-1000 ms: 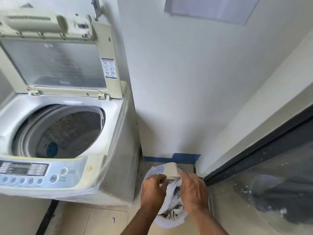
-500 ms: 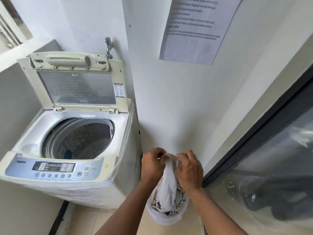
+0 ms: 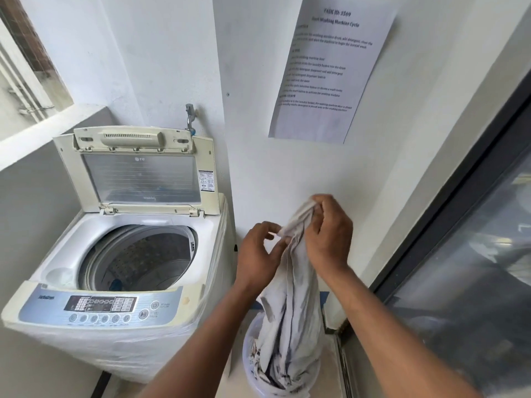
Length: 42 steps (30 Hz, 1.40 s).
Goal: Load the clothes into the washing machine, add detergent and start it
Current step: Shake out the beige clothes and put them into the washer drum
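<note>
Higher now: limp crumpled garment (image 3: 290, 311), both hands (image 3: 329, 234).

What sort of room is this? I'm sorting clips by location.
Probably a small laundry corner or utility balcony: a top-loading washing machine with its lid up, a water tap on the wall behind it, and a laundry basket of clothes on the floor.

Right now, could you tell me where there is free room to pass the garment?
The drum opening, bordered by the raised lid and control panel, is open. It is crowded at the basket, where both hands, left and right, hold the garment.
</note>
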Available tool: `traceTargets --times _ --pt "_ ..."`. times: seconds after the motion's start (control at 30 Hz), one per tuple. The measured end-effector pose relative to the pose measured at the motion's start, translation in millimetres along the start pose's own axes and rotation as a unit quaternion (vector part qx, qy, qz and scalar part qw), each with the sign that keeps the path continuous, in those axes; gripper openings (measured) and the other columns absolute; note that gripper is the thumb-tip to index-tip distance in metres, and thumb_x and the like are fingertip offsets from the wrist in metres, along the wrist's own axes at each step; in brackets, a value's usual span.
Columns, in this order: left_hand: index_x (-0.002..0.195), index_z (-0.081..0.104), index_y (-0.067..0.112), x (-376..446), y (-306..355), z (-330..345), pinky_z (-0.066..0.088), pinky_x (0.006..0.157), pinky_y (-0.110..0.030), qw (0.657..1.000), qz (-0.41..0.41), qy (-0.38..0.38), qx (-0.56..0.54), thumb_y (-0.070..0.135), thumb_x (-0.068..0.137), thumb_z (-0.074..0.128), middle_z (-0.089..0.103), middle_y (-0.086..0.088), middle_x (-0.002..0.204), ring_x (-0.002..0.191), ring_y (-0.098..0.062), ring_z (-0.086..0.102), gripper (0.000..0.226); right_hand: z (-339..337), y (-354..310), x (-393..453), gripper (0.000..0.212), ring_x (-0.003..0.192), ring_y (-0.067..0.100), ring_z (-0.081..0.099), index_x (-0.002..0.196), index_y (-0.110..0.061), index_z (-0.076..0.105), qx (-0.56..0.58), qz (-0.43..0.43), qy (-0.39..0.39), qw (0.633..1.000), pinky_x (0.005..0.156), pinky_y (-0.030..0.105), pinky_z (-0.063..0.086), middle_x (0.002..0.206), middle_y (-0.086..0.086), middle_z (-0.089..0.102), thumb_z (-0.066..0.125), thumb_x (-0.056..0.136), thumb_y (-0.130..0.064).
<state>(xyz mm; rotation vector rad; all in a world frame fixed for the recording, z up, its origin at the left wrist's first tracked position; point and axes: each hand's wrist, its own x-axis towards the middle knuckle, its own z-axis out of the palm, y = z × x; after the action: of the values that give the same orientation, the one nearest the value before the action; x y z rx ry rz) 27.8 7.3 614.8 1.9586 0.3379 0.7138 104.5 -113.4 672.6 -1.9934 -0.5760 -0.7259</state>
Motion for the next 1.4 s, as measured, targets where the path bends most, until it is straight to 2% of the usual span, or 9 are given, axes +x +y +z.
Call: traceTargets --times 0.23,0.4,0.57,0.8,0.9,1.0,1.13,1.3,1.4 --pt "0.116 0.061 0.018 9 48 -2 0.048 0.067 -0.018 0.993 0.053 -0.064 -0.082 0.003 0.089 0.07 0.071 0.009 0.105 0.093 -0.013 0.067 0.032 -37 -70 71 0.021 0.081 0.023 0.065 0.1 -0.005 0.068 0.072 -0.03 0.181 0.98 0.072 0.023 0.038 0.091 0.006 0.073 0.051 0.092 0.005" --pt "0.097 0.063 0.028 8 51 5 0.05 0.068 -0.025 0.994 0.002 -0.064 -0.084 0.013 0.094 0.067 0.069 0.024 0.093 0.07 -0.001 0.061 0.016 -35 -60 68 0.022 0.073 0.025 0.063 0.098 -0.007 0.066 0.02 -0.048 0.072 0.996 0.065 0.023 0.034 0.081 0.004 0.068 0.048 0.09 0.003" --pt "0.102 0.066 0.022 8 48 1 0.055 0.076 -0.051 0.99 0.006 -0.074 -0.117 0.033 0.095 0.057 0.072 -0.002 0.096 0.078 -0.021 0.061 0.016 -39 -74 73 0.024 0.074 0.016 0.059 0.098 -0.005 0.068 0.06 -0.063 0.095 0.992 0.068 0.021 0.039 0.083 0.004 0.07 0.049 0.089 0.006" --pt "0.104 0.056 -0.006 -3 51 -3 0.049 0.087 -0.054 0.988 -0.011 -0.101 -0.114 0.079 0.096 0.033 0.065 -0.022 0.101 0.088 -0.013 0.053 0.089 -29 -67 67 0.029 0.073 0.01 0.057 0.094 -0.007 0.071 0.049 -0.043 0.024 0.998 0.07 0.002 0.035 0.081 0.001 0.072 0.05 0.084 0.01" --pt "0.124 0.06 0.014 -8 54 -6 0.052 0.092 -0.028 0.982 0.004 -0.145 -0.12 0.071 0.093 0.054 0.071 0.016 0.113 0.107 0.0 0.063 0.065 -31 -74 67 0.03 0.073 0.01 0.058 0.093 -0.008 0.071 0.08 -0.032 0.026 0.996 0.07 0.007 0.041 0.081 -0.001 0.071 0.048 0.083 0.009" --pt "0.137 0.054 0.03 -6 46 0 0.055 0.099 -0.03 0.988 -0.021 -0.145 -0.045 0.051 0.078 0.08 0.07 0.019 0.125 0.119 -0.002 0.065 0.068 -36 -87 70 0.027 0.077 0.014 0.064 0.094 -0.009 0.072 0.117 -0.017 0.047 0.992 0.071 0.02 0.05 0.082 -0.002 0.072 0.05 0.089 0.007" --pt "0.096 0.069 0.022 9 41 1 0.058 0.076 -0.045 0.997 -0.042 -0.067 0.022 0.012 0.086 0.068 0.075 0.007 0.086 0.083 -0.011 0.07 0.015 -54 -96 86 0.028 0.083 0.009 0.067 0.092 -0.011 0.073 0.171 0.008 0.094 0.981 0.078 0.021 0.052 0.085 -0.007 0.072 0.052 0.088 0.007" --pt "0.071 0.055 0.011 32 61 -20 0.038 0.052 -0.038 0.999 -0.014 -0.023 0.031 0.006 0.063 0.044 0.061 -0.009 0.063 0.059 -0.013 0.045 0.014 -79 -39 93 0.037 0.09 0.018 0.072 0.098 -0.024 0.071 0.187 0.132 0.151 0.962 0.082 0.043 0.059 0.092 -0.006 0.075 0.05 0.082 0.002" --pt "0.07 0.055 0.012 41 74 -29 0.046 0.056 -0.047 0.999 0.002 -0.001 0.054 0.014 0.063 0.046 0.062 -0.008 0.062 0.06 -0.015 0.046 0.012 -87 1 72 0.031 0.084 0.018 0.071 0.099 -0.024 0.07 0.085 0.233 0.059 0.967 0.074 0.044 0.06 0.087 -0.008 0.072 0.056 0.086 0.001"
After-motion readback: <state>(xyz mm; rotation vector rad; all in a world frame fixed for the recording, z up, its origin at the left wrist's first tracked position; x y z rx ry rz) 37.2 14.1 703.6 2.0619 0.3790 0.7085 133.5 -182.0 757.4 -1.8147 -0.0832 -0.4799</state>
